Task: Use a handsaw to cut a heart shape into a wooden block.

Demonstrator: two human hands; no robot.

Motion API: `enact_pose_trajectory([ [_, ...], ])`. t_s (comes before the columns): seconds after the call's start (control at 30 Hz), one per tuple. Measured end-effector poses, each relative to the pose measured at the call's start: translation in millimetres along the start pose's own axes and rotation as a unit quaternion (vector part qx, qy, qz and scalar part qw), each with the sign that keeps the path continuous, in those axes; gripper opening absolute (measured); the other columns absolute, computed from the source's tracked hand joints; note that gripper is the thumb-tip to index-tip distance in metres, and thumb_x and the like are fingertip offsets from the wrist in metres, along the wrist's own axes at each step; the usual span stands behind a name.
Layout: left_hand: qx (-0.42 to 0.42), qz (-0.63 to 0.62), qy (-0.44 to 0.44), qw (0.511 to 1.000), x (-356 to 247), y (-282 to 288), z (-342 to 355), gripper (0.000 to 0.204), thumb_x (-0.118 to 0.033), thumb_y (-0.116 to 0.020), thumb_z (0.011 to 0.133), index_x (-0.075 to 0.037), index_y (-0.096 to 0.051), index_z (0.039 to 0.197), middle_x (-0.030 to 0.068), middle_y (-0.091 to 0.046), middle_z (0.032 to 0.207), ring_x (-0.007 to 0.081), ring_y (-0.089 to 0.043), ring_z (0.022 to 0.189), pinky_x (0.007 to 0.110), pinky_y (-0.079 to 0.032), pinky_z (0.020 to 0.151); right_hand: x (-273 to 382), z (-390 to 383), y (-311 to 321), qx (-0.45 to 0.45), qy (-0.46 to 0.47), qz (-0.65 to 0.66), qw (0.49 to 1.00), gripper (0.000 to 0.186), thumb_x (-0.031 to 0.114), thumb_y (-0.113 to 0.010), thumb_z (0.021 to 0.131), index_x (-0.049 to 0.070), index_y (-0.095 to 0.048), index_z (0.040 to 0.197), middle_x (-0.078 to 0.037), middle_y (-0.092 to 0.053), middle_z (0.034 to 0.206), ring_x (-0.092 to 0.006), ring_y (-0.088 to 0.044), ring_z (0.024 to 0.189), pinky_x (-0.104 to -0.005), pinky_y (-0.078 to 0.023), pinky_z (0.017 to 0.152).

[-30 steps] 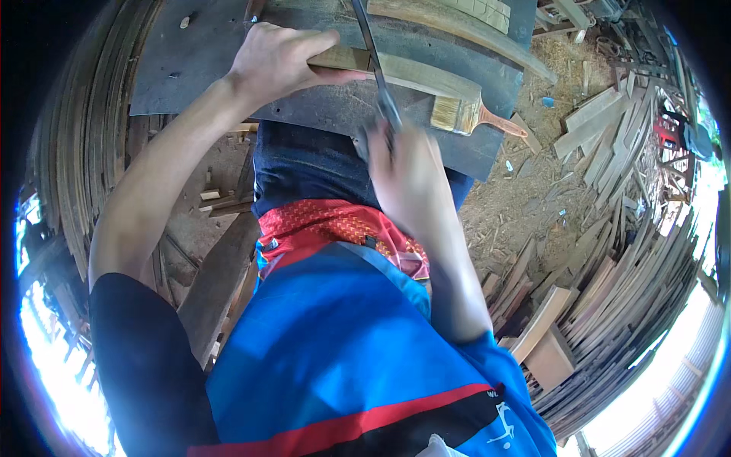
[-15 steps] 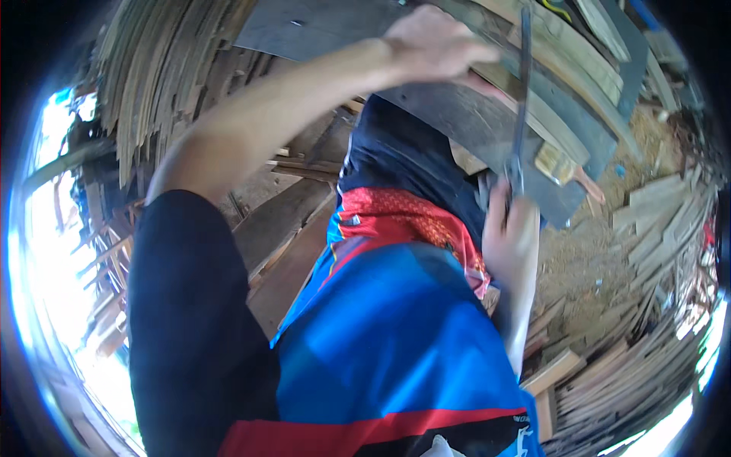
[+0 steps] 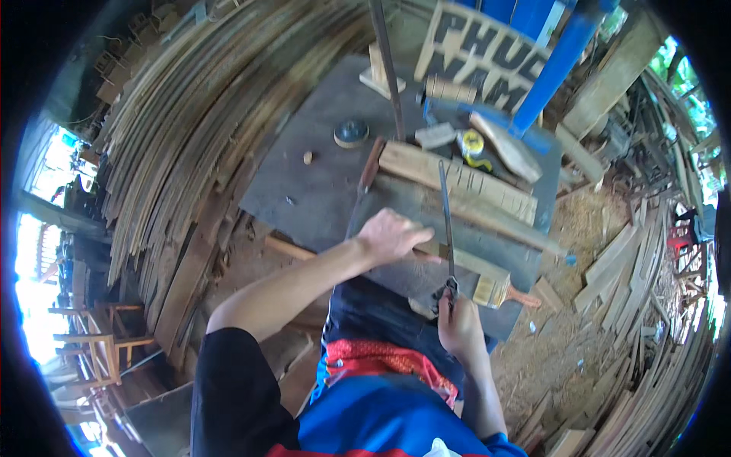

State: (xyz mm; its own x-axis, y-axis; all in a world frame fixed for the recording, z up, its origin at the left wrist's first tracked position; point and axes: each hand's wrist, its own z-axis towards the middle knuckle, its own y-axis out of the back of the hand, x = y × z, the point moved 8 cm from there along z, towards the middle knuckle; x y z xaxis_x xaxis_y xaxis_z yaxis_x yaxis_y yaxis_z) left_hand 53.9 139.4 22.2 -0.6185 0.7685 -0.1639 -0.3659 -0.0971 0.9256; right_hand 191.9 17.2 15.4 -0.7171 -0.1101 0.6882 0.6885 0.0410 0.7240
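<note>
My right hand is closed round the dark handle of a long, thin-bladed tool. Its blade points away from me, nearly edge-on, so its exact kind is unclear. To its left, my left hand has curled fingers on a piece of wood at the near side of the dark worktable; the fingertips are partly hidden. The tool's blade passes just right of that hand. Right of the blade lies a flat brush with pale bristles and a reddish handle.
Beyond my hands lie a marked board, a yellow tape measure and a round black-topped object. A lettered wooden sign and a blue post stand at the back. Long planks are stacked left; wood scraps lie right.
The view has tilted up, showing more of the worktable and its far side. Both hands now appear lower in the picture; the right still grips the bladed tool, the left stays by the wood.
</note>
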Motion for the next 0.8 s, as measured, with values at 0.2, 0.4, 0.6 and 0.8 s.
enact_pose_trajectory([
  [0.2,0.033,0.030,0.006,0.999,1,1,3,0.059,-0.071,-0.052,0.084,-0.013,-0.065,0.084,0.0091,-0.065,0.063,0.0284,-0.068,0.059,0.040,-0.053,0.052,-4,-45,-4,-0.028,0.070,0.002,0.997,0.017,0.010,-0.054,0.095,-0.005,-0.058,0.091,-0.025,-0.056,0.073,-0.0470,-0.057,0.074,-0.0527,-0.044,0.066],
  [0.4,0.074,0.048,0.050,0.995,22,5,19,0.057,-0.066,-0.051,0.088,-0.011,-0.067,0.086,0.0138,-0.066,0.065,0.0314,-0.069,0.060,0.043,-0.054,0.054,-7,23,-4,-0.030,0.027,-0.020,0.999,0.022,0.016,-0.057,0.096,-0.003,-0.058,0.086,-0.025,-0.056,0.072,-0.0462,-0.055,0.069,-0.0546,-0.043,0.063],
  [0.6,0.053,0.013,-0.007,0.998,14,2,18,0.054,-0.065,-0.052,0.087,-0.013,-0.065,0.085,0.0145,-0.065,0.062,0.0334,-0.069,0.060,0.045,-0.054,0.053,-32,-29,2,-0.008,-0.010,0.010,1.000,0.028,0.020,-0.056,0.096,-0.007,-0.062,0.089,-0.031,-0.059,0.078,-0.0464,-0.060,0.075,-0.0506,-0.045,0.062],
  [0.8,-0.005,0.044,-0.046,0.998,7,14,4,0.050,-0.062,-0.063,0.081,-0.012,-0.065,0.080,0.0102,-0.063,0.059,0.0273,-0.067,0.056,0.038,-0.053,0.050,15,43,-6,-0.031,0.124,-0.047,0.991,0.018,0.016,-0.056,0.097,-0.001,-0.061,0.091,-0.021,-0.054,0.073,-0.0441,-0.054,0.070,-0.0500,-0.041,0.063],
])
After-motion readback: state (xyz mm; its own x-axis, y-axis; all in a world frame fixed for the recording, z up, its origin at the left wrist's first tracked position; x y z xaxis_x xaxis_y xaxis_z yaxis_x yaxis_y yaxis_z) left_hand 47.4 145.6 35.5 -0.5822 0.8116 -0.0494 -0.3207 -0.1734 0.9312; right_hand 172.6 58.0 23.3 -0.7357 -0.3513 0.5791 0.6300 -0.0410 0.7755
